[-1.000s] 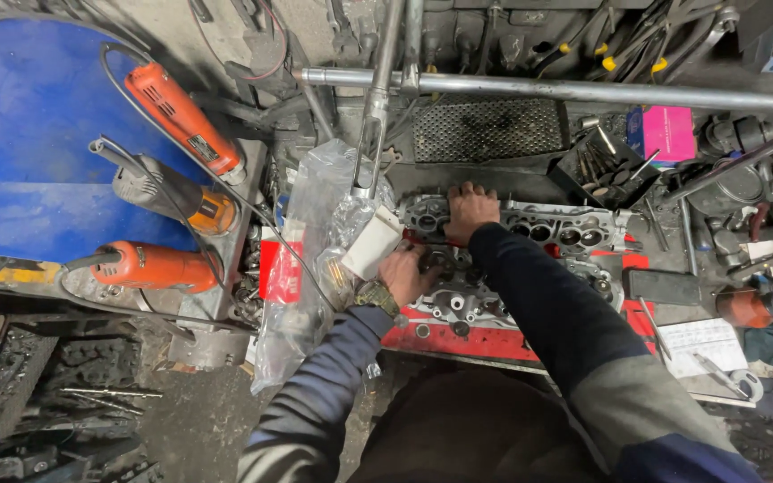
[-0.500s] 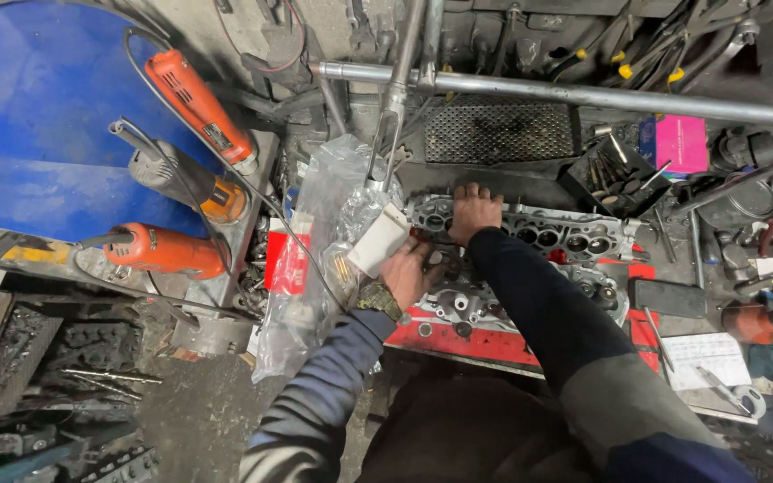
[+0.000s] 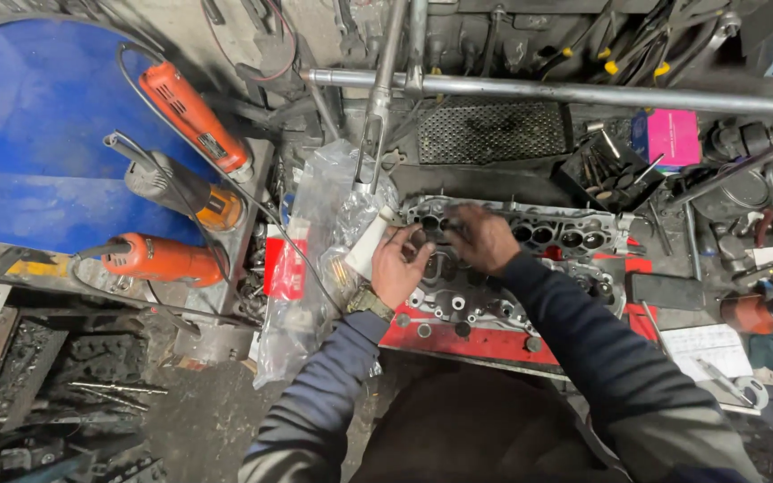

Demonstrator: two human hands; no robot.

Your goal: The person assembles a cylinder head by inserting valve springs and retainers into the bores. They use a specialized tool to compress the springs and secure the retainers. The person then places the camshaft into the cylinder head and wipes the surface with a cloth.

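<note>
A grey metal cylinder head (image 3: 574, 240) with round ports lies on a red stand (image 3: 485, 344) in the middle of the cluttered bench. My left hand (image 3: 397, 266) rests on its left end and holds a small white box (image 3: 367, 247). My right hand (image 3: 480, 237) is blurred over the head's upper middle, fingers curled down onto the metal; what it grips, if anything, is hidden. Both sleeves are dark blue.
Clear plastic bags (image 3: 319, 241) with a red packet lie left of the head. Three orange power tools (image 3: 191, 112) rest beside a blue drum (image 3: 29, 134). A steel pipe (image 3: 583, 89) crosses above. A pink box (image 3: 671, 136) and loose tools sit at the right.
My right hand has slid left along the cylinder head toward my left hand. The left hand keeps the white box at the head's left end.
</note>
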